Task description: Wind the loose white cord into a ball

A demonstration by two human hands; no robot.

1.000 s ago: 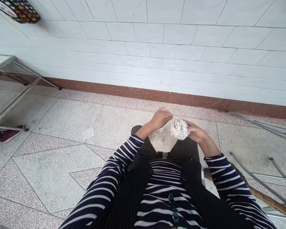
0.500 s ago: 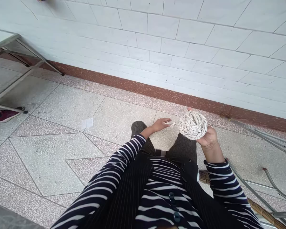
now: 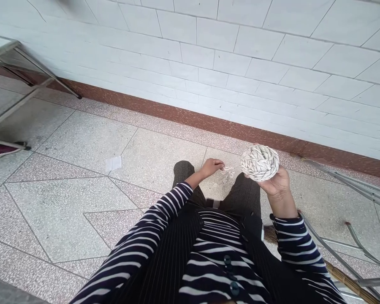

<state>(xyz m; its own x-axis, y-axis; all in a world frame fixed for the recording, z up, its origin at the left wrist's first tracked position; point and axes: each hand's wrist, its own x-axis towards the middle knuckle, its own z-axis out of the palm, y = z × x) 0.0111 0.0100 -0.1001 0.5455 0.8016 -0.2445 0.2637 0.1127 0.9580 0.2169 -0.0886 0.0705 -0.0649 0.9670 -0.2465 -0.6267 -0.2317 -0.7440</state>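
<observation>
The ball of twisted cord [image 3: 259, 162] at right of centre looks like rough, matt white fibre. The floor [image 3: 82, 177] is speckled, faintly glossy terrazzo under smooth white wall tiles [image 3: 228, 55]. Upper left, the table frame [image 3: 22, 80] is dull grey metal.

Looks like a plain indoor room or hallway, maybe a home or small workroom; can't tell which. Floor [image 3: 82, 143] is speckled terrazzo w/ diagonal seams, a paper scrap [image 3: 113, 163] lying on it. Wall [image 3: 240, 55] is white tile w/ a reddish-brown skirting [image 3: 164, 113] along the bottom. Metal table frame [image 3: 15, 80] at far left, a shoe [image 3: 0, 148] beside it. Folded metal frame [image 3: 351, 181] and a broom [image 3: 351, 280] at right.
</observation>
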